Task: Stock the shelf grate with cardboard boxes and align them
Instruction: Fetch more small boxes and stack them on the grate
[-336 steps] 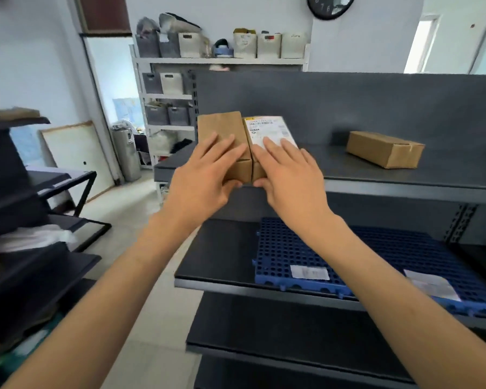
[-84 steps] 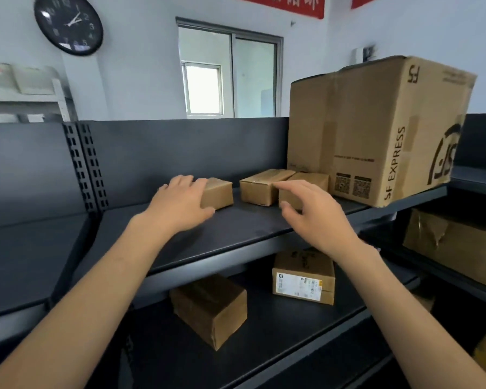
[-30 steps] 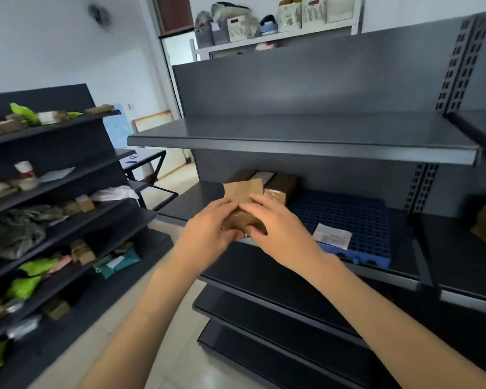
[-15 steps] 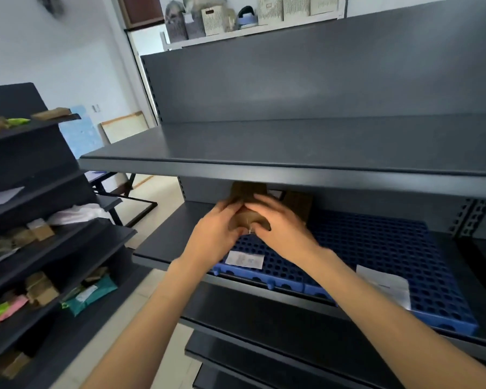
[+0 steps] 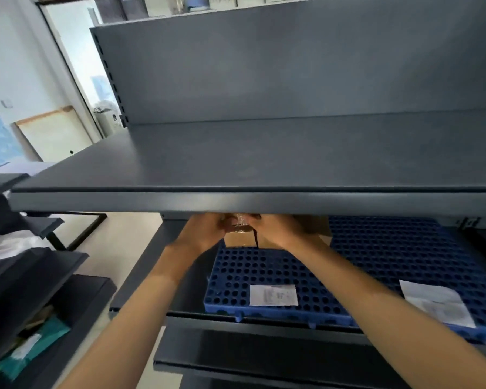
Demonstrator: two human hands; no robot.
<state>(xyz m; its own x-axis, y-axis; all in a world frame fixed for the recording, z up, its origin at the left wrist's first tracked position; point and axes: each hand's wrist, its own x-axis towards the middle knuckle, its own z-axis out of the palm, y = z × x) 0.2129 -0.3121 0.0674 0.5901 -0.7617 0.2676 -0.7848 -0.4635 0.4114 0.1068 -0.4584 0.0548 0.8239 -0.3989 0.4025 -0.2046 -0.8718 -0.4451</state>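
A blue perforated shelf grate (image 5: 376,265) lies on the middle shelf. At its back left corner stand brown cardboard boxes (image 5: 240,238), partly hidden under the upper shelf (image 5: 264,197). My left hand (image 5: 205,233) and my right hand (image 5: 278,230) together grip a small taped cardboard box (image 5: 239,224) right above the boxes at the back. Another box (image 5: 316,226) shows just right of my right hand. Fingertips and box tops are cut off by the upper shelf's front edge.
Two white paper labels (image 5: 273,295) (image 5: 436,306) lie on the grate's front. A lower dark shelf (image 5: 264,352) sits beneath. To the left stands another dark rack (image 5: 26,290) with packets; tiled floor (image 5: 118,240) lies between.
Both hands carried the small box further back under the upper shelf, to the boxes at the grate's rear left. The view moved closer to the shelf.
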